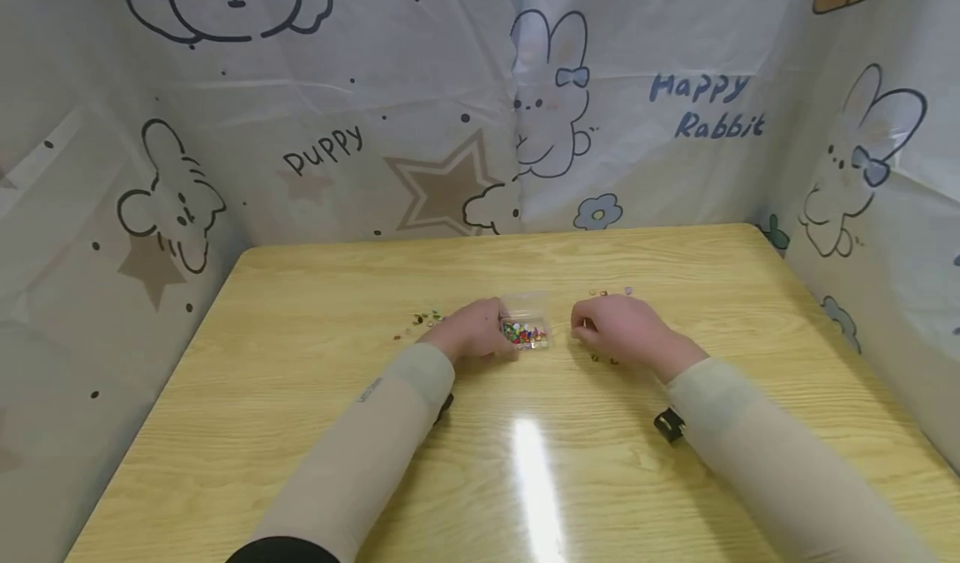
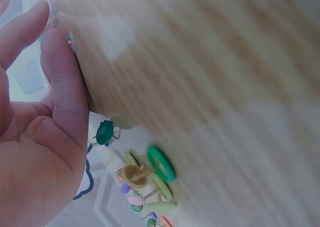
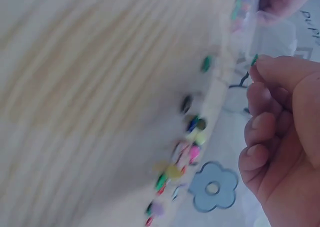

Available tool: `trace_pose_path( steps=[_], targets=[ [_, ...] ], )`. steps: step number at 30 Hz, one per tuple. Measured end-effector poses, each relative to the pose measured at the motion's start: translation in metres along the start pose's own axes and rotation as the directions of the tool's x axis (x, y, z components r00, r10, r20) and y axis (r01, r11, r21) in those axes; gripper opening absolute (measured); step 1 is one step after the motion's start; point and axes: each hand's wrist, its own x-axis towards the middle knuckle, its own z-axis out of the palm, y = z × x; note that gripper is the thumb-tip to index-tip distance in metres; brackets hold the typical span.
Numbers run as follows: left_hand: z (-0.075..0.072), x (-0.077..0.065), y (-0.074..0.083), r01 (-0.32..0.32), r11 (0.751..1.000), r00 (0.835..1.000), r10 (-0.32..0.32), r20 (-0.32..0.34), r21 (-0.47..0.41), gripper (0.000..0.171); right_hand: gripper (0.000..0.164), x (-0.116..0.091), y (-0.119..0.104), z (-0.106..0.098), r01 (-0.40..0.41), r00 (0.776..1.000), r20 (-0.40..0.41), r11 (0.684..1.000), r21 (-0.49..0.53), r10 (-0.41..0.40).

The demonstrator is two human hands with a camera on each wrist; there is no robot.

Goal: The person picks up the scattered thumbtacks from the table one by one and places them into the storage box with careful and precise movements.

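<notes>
A small clear plastic box [image 1: 526, 302] with its lid raised stands mid-table, with many colourful brads [image 1: 523, 335] inside. My left hand [image 1: 474, 330] grips the box at its left side, thumb towards the front. Just right of the box is my right hand [image 1: 621, 327], its thumb and forefinger pinching a small green brad [image 3: 254, 60]. The other fingers of that hand are curled in towards the palm. Loose brads [image 3: 172, 172] lie on the table by the right hand. More loose brads [image 2: 142, 177], with thin metal prongs, lie beside the left wrist.
The wooden table [image 1: 337, 430] reaches back to a white printed curtain [image 1: 420, 63] that hangs at the rear and both sides. A black wrist mount [image 1: 669, 424] sits under the right forearm. Light glares on the table in front.
</notes>
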Motion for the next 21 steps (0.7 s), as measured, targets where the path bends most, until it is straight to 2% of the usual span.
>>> trace_pose_path(
  steps=[6,13,21],
  targets=[
    [0.0,0.0,-0.003,0.0,1.0,1.0,0.0,0.0,-0.005,0.051,0.007,0.014,-0.02,-0.005,0.069,0.997,-0.02,0.998,0.004,-0.069],
    [0.002,-0.004,-0.004,0.028,1.0,0.999,-0.028,0.022,0.012,0.053,0.009,0.031,-0.038,0.002,0.119,0.993,-0.022,0.992,-0.052,-0.12],
    [-0.001,-0.002,-0.001,0.022,0.998,1.0,-0.023,0.012,0.059,0.069,0.011,0.046,-0.041,0.007,0.052,0.998,-0.041,0.993,-0.11,-0.057]
  ],
)
